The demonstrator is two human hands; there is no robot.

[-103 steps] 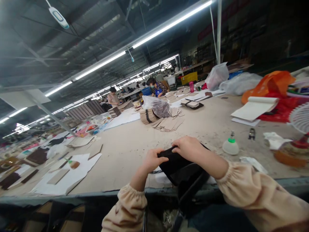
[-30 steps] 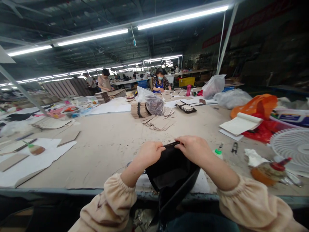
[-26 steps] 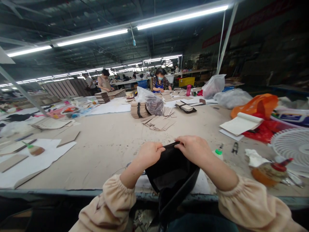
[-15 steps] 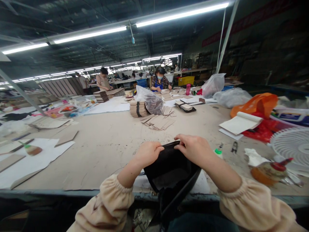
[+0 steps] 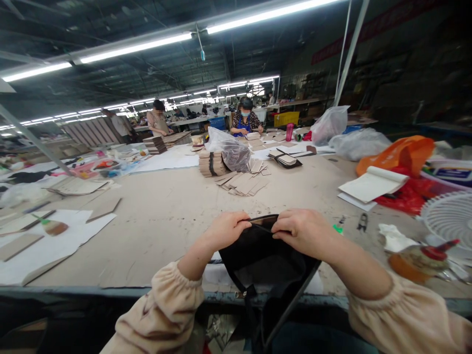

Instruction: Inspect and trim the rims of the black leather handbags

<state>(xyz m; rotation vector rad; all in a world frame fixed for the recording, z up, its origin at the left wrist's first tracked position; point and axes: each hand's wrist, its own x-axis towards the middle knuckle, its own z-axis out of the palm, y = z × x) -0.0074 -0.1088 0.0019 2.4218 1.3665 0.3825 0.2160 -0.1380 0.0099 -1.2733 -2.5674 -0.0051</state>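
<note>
A black bag (image 5: 269, 265) hangs over the table's front edge with its mouth spread toward me, so its dark inside shows. My left hand (image 5: 230, 228) pinches the far rim at its left. Further right along the same rim, my right hand (image 5: 304, 228) has its fingers and thumb closed on the edge. Between the two hands a strip of brownish material shows at the rim. Part of a white sheet (image 5: 214, 275) lies under the bag. The bag's lower part drops below the table edge into shadow.
Brown board pieces (image 5: 243, 183) lie beyond my hands, near a bundled stack (image 5: 211, 163). Right of me are snips (image 5: 363, 222), a glue bottle (image 5: 420, 260), a notepad (image 5: 372, 184) and a white plastic basket (image 5: 452, 211). Another glue bottle (image 5: 54, 226) lies left. A co-worker (image 5: 245, 118) sits across.
My right hand has shifted slightly right along the rim, and the bag's mouth is spread wider to the right. My left hand keeps its pinch. The view has shifted a little.
</note>
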